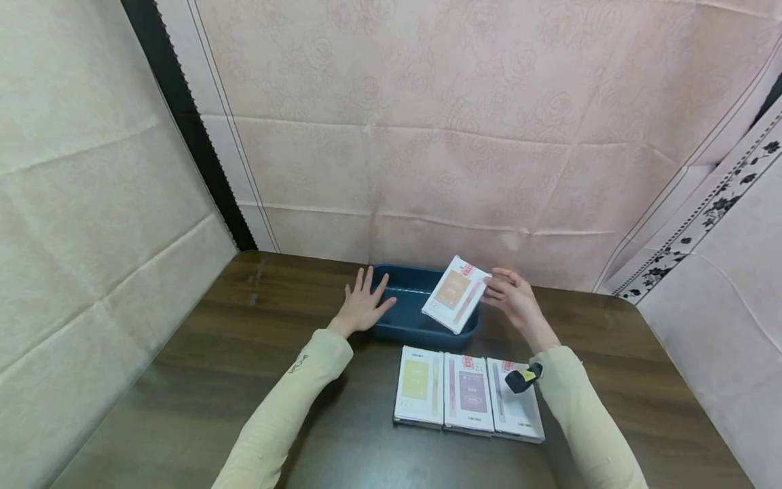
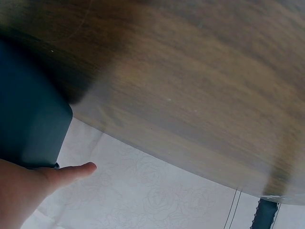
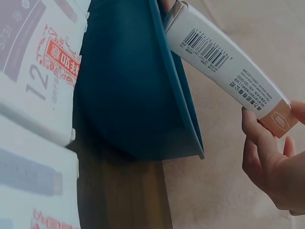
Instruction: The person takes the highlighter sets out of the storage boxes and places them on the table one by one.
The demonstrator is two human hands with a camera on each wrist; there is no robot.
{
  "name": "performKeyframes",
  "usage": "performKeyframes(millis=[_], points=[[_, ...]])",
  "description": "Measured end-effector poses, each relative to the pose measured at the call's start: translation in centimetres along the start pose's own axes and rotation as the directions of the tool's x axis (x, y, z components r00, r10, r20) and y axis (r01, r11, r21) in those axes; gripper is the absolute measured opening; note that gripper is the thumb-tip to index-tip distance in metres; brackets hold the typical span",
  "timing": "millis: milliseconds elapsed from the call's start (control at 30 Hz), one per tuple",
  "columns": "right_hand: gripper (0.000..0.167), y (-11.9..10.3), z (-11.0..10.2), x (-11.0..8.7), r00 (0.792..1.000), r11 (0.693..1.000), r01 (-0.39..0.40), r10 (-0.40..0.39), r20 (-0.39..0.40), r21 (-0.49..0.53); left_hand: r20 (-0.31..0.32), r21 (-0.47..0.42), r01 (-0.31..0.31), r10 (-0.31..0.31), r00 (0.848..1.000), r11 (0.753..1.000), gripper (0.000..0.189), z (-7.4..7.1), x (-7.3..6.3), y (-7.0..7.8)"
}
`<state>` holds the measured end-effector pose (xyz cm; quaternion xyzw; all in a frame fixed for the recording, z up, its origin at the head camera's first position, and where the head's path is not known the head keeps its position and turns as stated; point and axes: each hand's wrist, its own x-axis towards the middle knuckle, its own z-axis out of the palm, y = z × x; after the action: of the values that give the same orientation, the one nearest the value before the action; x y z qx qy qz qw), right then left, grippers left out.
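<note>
My right hand [image 1: 513, 297] pinches the edge of a white box with an orange panel [image 1: 453, 293], tilted above a dark blue plastic basin [image 1: 391, 333]. In the right wrist view, the barcode side of that box [image 3: 224, 59] shows, with thumb and fingers at its orange end. Spread fingers of my left hand [image 1: 362, 305] touch or hover at the basin's left rim; contact is unclear. Nearer me, a row of three white boxes lies flat: one with a yellow-green panel [image 1: 415, 380], one with a purple panel [image 1: 472, 390], and a third box [image 1: 516, 414] partly covered by the right wrist camera.
The brown wooden table [image 1: 232, 380] has a rounded far edge. Behind it hangs a pale pink patterned cloth [image 1: 427, 170], with more light cloth on the left and right. The basin stands close to the back edge.
</note>
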<state>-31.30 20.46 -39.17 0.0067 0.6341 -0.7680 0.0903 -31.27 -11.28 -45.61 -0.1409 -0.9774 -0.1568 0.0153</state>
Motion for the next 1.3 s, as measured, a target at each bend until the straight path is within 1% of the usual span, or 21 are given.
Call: performKeyframes(millis=[200,300,433,700,833,967,1167,1267,1300], points=[[0.023,-0.5,-0.5,-0.4,1.000,1.000,-0.019,0.019,-0.021,-0.001,0.007,0.000,0.001,-0.001,1.000,1.000,0.067,-0.1,0.0,-0.1],[0.024,-0.8,-1.0,-0.5,0.999,0.999,-0.026,0.026,-0.021,0.025,-0.002,-0.005,-0.006,0.006,1.000,1.000,0.066,-0.1,0.0,-0.1],[0.025,-1.0,-1.5,-0.8,1.000,0.998,-0.024,0.025,-0.014,0.054,0.000,-0.007,-0.006,0.006,1.000,1.000,0.067,-0.2,0.0,0.0],[0.023,-1.3,-2.4,-1.5,1.000,0.998,-0.018,0.018,0.005,0.052,0.007,-0.014,-0.002,0.002,1.000,1.000,0.067,-0.3,0.1,0.2],[0.022,-1.4,-3.0,-2.1,1.000,0.998,-0.024,0.024,0.006,0.054,0.000,-0.007,-0.009,0.009,1.000,1.000,0.067,-0.2,0.1,0.2],[0.022,-1.4,-3.7,-2.9,0.999,0.997,-0.046,0.046,0.009,0.063,-0.007,-0.018,-0.011,0.011,1.000,1.000,0.067,-0.2,0.1,0.2],[0.015,-0.9,-4.7,-3.8,0.997,0.990,-0.071,0.068,0.029,0.122,0.004,-0.021,-0.004,0.004,1.000,1.000,0.067,-0.3,0.0,0.2],[0.015,-0.8,-5.0,-4.3,0.997,0.991,-0.073,0.070,0.034,0.112,0.000,-0.020,-0.004,0.004,1.000,1.000,0.067,-0.3,-0.1,0.2],[0.015,-0.7,-5.1,-4.5,0.997,0.992,-0.072,0.069,0.034,0.103,-0.006,-0.040,-0.007,0.006,1.000,0.999,0.067,-0.3,-0.1,0.1]])
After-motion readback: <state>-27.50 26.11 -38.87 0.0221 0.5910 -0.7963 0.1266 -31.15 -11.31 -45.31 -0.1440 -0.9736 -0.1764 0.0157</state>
